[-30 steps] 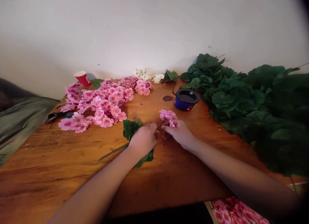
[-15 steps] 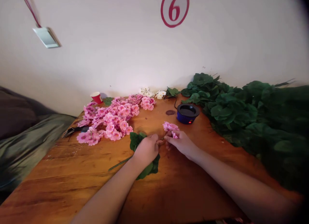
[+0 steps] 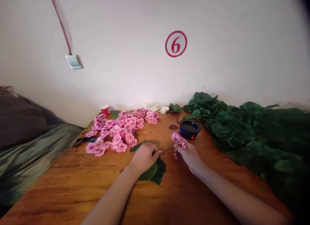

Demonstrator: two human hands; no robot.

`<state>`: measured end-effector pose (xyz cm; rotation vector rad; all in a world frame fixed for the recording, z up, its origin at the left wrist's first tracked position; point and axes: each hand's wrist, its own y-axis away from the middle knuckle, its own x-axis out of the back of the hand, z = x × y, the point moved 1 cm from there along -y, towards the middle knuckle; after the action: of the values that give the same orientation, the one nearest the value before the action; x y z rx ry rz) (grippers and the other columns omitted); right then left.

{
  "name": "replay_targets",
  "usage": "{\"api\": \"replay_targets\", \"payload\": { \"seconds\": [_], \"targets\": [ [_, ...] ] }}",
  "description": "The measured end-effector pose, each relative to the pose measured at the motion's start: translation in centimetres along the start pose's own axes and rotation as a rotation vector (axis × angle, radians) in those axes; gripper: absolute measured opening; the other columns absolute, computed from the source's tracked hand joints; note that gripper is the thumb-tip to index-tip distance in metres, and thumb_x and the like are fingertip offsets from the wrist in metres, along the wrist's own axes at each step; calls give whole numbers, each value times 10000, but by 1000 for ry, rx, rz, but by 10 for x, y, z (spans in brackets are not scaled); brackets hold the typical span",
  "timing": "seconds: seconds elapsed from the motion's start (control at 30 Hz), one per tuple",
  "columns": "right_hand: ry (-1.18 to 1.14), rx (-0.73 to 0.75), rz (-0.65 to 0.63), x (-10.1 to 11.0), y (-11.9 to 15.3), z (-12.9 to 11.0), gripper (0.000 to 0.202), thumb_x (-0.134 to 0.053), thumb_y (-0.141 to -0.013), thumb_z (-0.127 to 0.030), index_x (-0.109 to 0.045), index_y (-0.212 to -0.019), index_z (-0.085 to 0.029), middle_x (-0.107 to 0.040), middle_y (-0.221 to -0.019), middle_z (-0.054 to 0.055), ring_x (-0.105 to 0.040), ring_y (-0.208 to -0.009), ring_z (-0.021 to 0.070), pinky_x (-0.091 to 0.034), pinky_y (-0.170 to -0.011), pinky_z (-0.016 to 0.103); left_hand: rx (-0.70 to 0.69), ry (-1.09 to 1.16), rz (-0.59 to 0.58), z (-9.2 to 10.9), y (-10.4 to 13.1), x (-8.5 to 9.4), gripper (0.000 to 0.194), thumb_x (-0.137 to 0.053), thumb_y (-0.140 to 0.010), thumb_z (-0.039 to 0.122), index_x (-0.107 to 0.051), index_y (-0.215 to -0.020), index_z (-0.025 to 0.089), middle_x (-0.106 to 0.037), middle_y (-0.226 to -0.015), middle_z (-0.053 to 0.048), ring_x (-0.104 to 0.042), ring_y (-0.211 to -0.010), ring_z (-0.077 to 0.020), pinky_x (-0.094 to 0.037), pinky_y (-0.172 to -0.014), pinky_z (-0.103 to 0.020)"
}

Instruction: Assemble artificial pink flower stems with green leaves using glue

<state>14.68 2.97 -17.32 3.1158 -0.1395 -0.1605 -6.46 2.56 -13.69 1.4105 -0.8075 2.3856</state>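
Note:
My left hand [image 3: 145, 155] is closed over the green leaf spray [image 3: 158, 171], its fingers pinched at the inner ends of some thin stems [image 3: 167, 150]. Those stems stretch across the gap to my right hand [image 3: 189, 155]. A small pink flower sprig [image 3: 178, 139] is gripped in my right hand, its blossoms poking out above the fingers. Dark leaves show under and behind my left hand, low over the wooden table [image 3: 101, 183]. Just beyond the sprig stands a round blue pot with a black top [image 3: 190, 129], a red light lit on its front.
A heap of pink flowers [image 3: 118, 131] lies at the left, with a red paper cup [image 3: 105, 110] behind it and dark-handled scissors [image 3: 81, 141] at its edge. White flowers [image 3: 164, 109] lie near the wall. A large pile of green leaves [image 3: 227, 125] covers the right side.
My hands have drawn apart, and thin stems now show between them. The pink sprig has tilted in my right hand. The view has tipped upward, so the wall takes up more of it.

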Motion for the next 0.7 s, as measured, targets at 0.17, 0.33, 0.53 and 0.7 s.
{"api": "replay_targets", "payload": {
  "seconds": [0.17,0.33,0.53,0.7],
  "targets": [
    [24,0,0,-4,0,4,256,-726,-673,-397,-576,-738,-200,-583,-586,-9,-579,-504,170,-517,-474,311,-6,47,-68,-11,4,4,230,-554,-912,281,-613,-713,182,-635,-705,-3,-572,-692,-155,-360,-653,-275],
    [250,130,-87,-4,2,8,212,-638,-768,-420,-561,-751,-224,-586,-597,-2,-594,-523,199,-531,-524,349,24,55,-45,-16,6,-3,223,-554,-905,282,-612,-720,172,-638,-717,-6,-582,-720,-152,-362,-675,-270],
    [951,725,99,-6,19,-17,313,-565,-870,-412,-594,-1109,-212,-626,-1110,123,-613,-1002,289,-516,-860,432,27,49,-29,-21,6,-8,238,-544,-915,321,-611,-738,176,-644,-739,-14,-587,-735,-159,-354,-671,-270],
    [1218,1049,122,-36,4,-52,322,-570,-878,-366,-618,-1132,-174,-550,-1174,163,-502,-1140,324,-398,-1032,476,33,17,-9,-25,7,-12,257,-539,-914,344,-630,-742,176,-647,-728,-23,-593,-739,-173,-359,-677,-276]
  ]
}}
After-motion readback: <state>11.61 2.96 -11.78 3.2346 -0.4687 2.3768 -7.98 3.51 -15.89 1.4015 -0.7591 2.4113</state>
